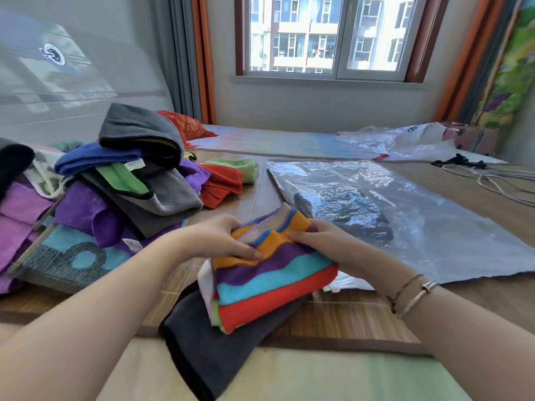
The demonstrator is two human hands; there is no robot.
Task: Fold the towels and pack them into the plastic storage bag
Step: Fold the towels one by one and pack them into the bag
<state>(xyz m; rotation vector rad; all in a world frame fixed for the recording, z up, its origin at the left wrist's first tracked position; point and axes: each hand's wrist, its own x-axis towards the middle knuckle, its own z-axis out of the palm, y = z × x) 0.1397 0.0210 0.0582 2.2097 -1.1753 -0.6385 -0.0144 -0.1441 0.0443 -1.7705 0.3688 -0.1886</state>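
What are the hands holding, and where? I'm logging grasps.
Both the left hand and right hand grip the stack of folded towels at its far end.

Towel pile (115, 180): runs off the left edge, so its full spread cannot be seen.
Plastic storage bag (405, 215): glare and creases blur a dark shape inside; what it is cannot be told.
Striped towel stack (269, 273): its far end is covered by both hands.
Dark grey towel (214, 348): partly hidden under the stack.
Crumpled plastic (405, 137): printing too small to read.
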